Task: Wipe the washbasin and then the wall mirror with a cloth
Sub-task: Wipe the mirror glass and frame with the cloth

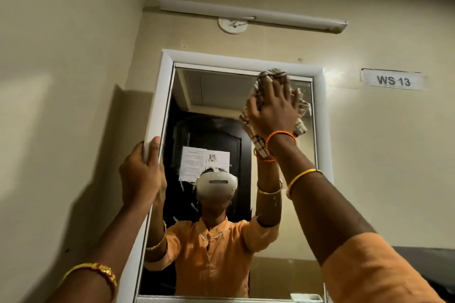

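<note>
Two grips — right grip (270,108) flat, pressing cloth (273,74) on mirror (216,96); left grip (140,172) curled round frame (160,96).

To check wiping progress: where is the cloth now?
In the head view, the cloth is at the upper right corner of the mirror, pressed against it by the right hand.

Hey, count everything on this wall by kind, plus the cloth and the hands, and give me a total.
Mirror: 1
Tube light: 1
Round wall plate: 1
Label sign: 1
Cloth: 1
Hands (left hand, right hand): 2
Total: 7
</note>
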`<action>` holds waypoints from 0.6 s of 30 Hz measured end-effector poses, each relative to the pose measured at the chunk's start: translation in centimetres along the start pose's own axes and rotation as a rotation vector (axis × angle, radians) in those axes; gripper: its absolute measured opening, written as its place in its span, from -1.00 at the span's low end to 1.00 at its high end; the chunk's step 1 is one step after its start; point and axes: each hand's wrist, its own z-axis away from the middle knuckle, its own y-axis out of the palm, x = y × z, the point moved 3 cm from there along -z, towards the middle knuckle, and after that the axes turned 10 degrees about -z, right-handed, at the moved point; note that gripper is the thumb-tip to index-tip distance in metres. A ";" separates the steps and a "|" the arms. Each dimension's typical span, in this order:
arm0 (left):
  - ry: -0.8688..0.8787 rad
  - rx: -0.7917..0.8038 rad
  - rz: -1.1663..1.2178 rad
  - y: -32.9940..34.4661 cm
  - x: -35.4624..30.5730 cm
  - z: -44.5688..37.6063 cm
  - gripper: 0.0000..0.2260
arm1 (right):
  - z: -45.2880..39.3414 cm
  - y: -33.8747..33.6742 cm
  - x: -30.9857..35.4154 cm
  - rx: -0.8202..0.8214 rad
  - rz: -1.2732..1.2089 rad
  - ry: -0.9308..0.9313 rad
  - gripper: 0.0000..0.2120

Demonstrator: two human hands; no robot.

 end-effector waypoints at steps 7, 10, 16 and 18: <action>0.006 0.000 0.020 0.0 0.0 0.3 -0.66 | -0.4 -2.7 -5.0 -0.091 0.052 0.250 -0.39; 0.027 -0.013 0.012 0.0 -0.3 0.4 -0.67 | -0.7 -2.2 -3.9 -0.113 0.015 0.294 -0.41; 0.036 -0.016 -0.003 -0.1 0.0 0.2 -0.63 | -0.6 0.7 2.1 -0.037 0.010 0.062 -0.51; 0.028 -0.013 0.001 -0.1 0.3 0.2 -0.61 | -0.5 0.7 2.6 -0.007 0.038 -0.051 -0.53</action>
